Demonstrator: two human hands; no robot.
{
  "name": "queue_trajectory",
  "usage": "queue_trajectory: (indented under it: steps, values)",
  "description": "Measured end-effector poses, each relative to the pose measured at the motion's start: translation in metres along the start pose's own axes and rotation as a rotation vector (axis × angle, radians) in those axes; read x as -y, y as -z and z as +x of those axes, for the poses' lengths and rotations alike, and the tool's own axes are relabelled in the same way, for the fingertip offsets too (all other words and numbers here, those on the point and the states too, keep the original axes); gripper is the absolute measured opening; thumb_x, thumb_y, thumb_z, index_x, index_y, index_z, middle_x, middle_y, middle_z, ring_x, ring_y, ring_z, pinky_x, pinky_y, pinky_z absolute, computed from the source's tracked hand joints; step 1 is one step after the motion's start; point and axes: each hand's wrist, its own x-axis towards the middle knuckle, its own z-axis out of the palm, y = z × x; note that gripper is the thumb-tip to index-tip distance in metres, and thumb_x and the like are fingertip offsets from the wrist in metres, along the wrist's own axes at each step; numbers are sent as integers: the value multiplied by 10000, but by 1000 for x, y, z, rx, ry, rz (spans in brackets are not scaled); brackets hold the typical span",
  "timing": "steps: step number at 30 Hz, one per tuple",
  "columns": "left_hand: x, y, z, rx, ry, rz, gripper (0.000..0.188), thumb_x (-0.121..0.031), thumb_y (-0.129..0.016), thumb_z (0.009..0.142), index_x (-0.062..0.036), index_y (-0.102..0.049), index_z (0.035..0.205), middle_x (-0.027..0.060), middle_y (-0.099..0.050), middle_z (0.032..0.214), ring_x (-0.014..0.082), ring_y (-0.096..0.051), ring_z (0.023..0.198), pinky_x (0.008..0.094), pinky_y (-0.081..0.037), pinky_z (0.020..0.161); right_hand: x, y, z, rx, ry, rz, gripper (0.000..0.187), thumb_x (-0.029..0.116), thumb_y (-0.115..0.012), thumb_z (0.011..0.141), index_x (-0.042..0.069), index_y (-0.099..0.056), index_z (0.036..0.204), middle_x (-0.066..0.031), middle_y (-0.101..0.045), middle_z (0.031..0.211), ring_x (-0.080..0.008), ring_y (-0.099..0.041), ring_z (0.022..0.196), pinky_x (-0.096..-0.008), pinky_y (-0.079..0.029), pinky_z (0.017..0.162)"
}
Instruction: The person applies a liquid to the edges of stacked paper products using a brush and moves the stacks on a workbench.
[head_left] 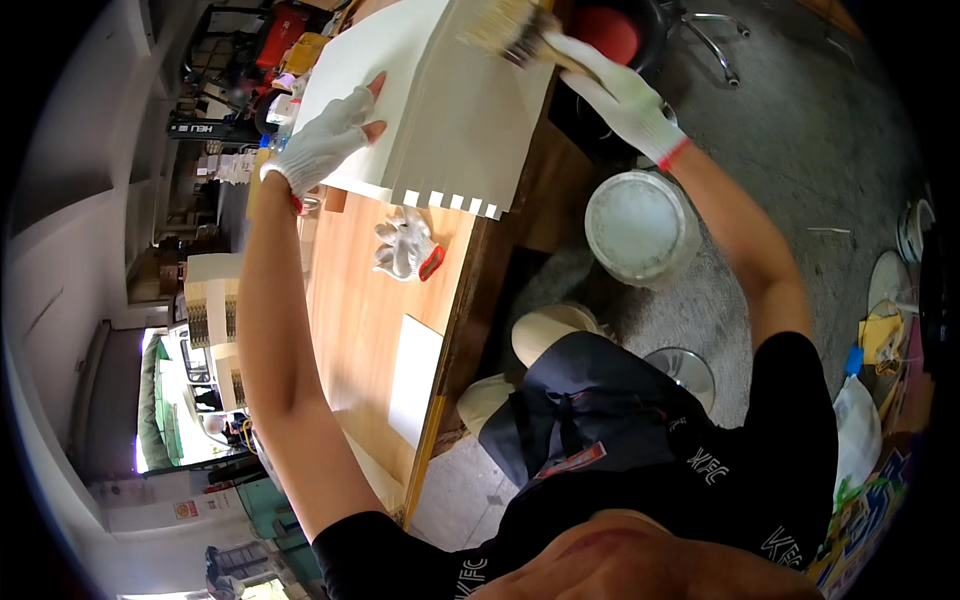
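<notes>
Paintbrush (pixel 508 32), clutched by right fingers (pixel 588 58) at one o'clock, could be dragging sheets (pixel 455 110) askew beneath spread left fingers (pixel 376 86).

One wide, head-worn fisheye view, facing steeply down from near the desk (pixel 350 290). The wearer's torso (pixel 640 480) is nearest, floor (pixel 790 180) lies right of the desk, and stacks (pixel 208 310) stand farther off, left of it.

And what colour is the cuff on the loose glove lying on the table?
The loose glove has a red cuff, seen in the head view.
</notes>
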Motion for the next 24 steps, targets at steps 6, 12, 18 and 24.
queue_trajectory:
  steps: [6,12,18,24]
  values:
    - [-22,-6,14,-48,-122,32,601,-279,-543,960,-121,-327,1499,161,-353,1544,287,-359,1395,365,-278,1132,-56,-20,-39,24,-48,-233,498,275,-461,1004,206,-343,1482,-110,-571,1351,-275,-589,1192,-342,-443,1010]
    - [-2,-8,8,-33,-101,-82,582,-201,-569,929,-37,-371,1450,183,-316,1561,302,-292,1450,376,-228,1165,-3,11,-53,109,-101,-96,469,114,-490,994,55,-398,1450,-97,-526,1418,-186,-493,1310,-291,-361,1094]
    - [-19,0,4,-9,-110,-41,544,-216,-549,943,-28,-380,1426,166,-276,1582,295,-240,1473,370,-212,1173,-28,-36,-68,124,-24,-331,440,259,-516,995,194,-438,1423,-104,-614,1275,-276,-614,1116,-326,-514,901]
    - [-14,-8,4,-20,-87,-59,375,-187,-543,947,-5,-468,1267,153,-266,1589,276,-215,1484,368,-214,1174,-50,19,-122,144,-357,-347,452,219,-508,974,192,-433,1419,-74,-587,1350,-239,-599,1194,-333,-477,980]
